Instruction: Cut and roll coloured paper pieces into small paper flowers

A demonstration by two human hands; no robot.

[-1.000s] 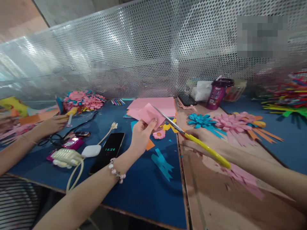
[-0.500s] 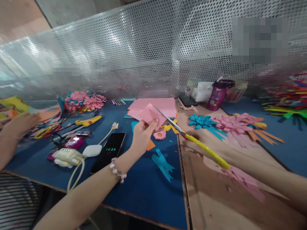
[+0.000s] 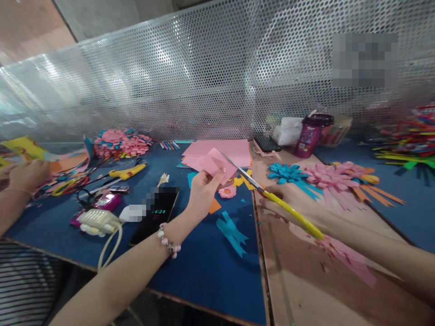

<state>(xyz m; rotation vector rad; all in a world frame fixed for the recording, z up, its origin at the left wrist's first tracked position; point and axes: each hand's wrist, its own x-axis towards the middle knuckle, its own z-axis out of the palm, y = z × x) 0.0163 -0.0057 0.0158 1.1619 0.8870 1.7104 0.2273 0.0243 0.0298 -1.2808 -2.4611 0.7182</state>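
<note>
Between thumb and fingers, my left hand (image 3: pixel 204 190) pinches a small square of pink paper (image 3: pixel 217 164). My right hand (image 3: pixel 283 198) is closed on yellow-handled scissors (image 3: pixel 294 216), whose blades point up and left to the edge of the pink paper. Whether the blades are apart is hard to make out. Below the paper lie a small pink paper flower (image 3: pixel 227 192), an orange scrap (image 3: pixel 214 207) and blue ribbon-like strips (image 3: pixel 232 233). Pink sheets (image 3: pixel 234 148) are stacked behind my left hand.
A phone (image 3: pixel 156 217) and a glue gun (image 3: pixel 127 172) lie left. Another person's hand (image 3: pixel 29 174) works at far left. Paper flowers (image 3: pixel 329 175) and a purple cup (image 3: pixel 311 136) stand right, before a perforated metal screen (image 3: pixel 210 81).
The view has shifted slightly. My hands, the pink paper and the scissors keep nearly the same position. The other person's hand at far left has moved a little.
</note>
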